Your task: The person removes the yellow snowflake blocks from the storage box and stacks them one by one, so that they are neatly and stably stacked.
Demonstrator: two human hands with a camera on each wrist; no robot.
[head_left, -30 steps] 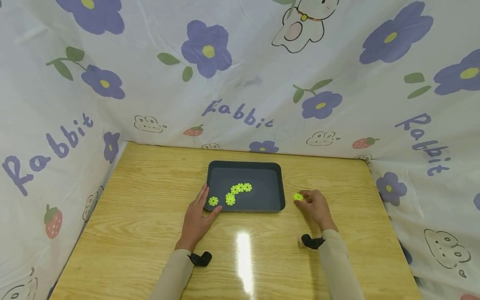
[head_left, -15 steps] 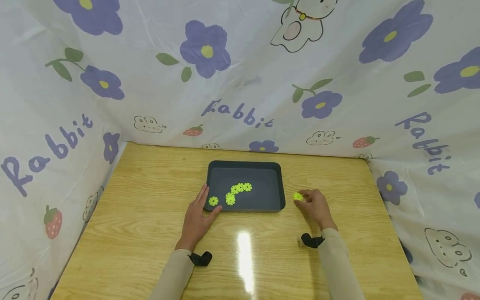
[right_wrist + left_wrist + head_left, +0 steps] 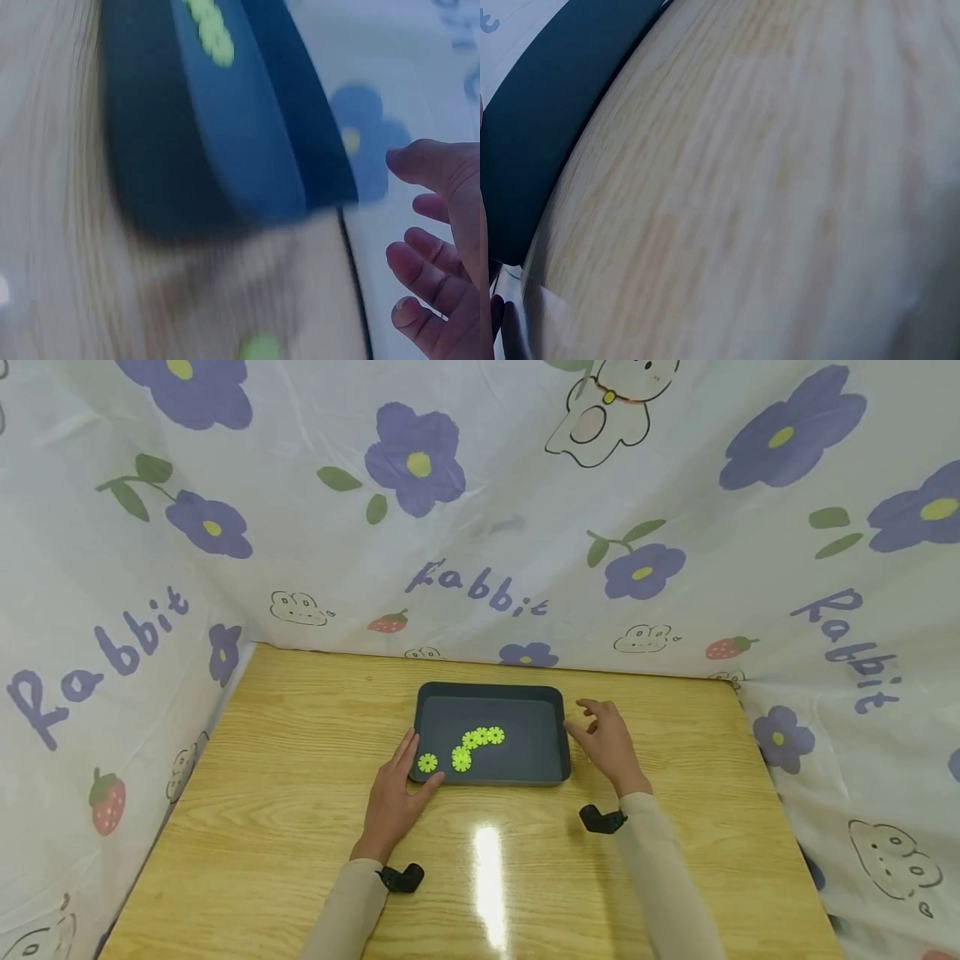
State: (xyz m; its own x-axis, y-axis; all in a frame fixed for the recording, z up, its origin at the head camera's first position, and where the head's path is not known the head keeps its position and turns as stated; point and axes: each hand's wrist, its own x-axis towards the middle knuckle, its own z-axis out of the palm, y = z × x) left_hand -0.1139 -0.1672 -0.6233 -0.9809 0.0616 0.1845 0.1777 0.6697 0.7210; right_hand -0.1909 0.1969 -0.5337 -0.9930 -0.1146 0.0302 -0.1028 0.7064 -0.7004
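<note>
A dark grey rectangular tray (image 3: 525,777) lies on the table. Inside it are several yellow-green notched discs: a curved row of overlapping discs (image 3: 482,737) and a separate disc (image 3: 427,763) at the near left corner. My left hand (image 3: 392,802) rests at that corner, its straight fingers along the left wall and its thumb at the front rim. My right hand (image 3: 607,747) is beside the tray's right side, thumb and fingers apart, holding nothing. The right wrist view shows a blurred yellow-green disc (image 3: 260,349) on the table; in the head view the hand mostly hides that spot.
The wooden table (image 3: 300,827) surrounds the tray, with a bright light reflection in front. White cloth (image 3: 510,552) printed with flowers and rabbits stands behind the table and on both sides. Each wrist bears a small black camera, such as the right one (image 3: 602,819).
My right hand has let go of the disc it pinched and has moved left and away from me, up to the tray's right side. My left hand and the tray have stayed put.
</note>
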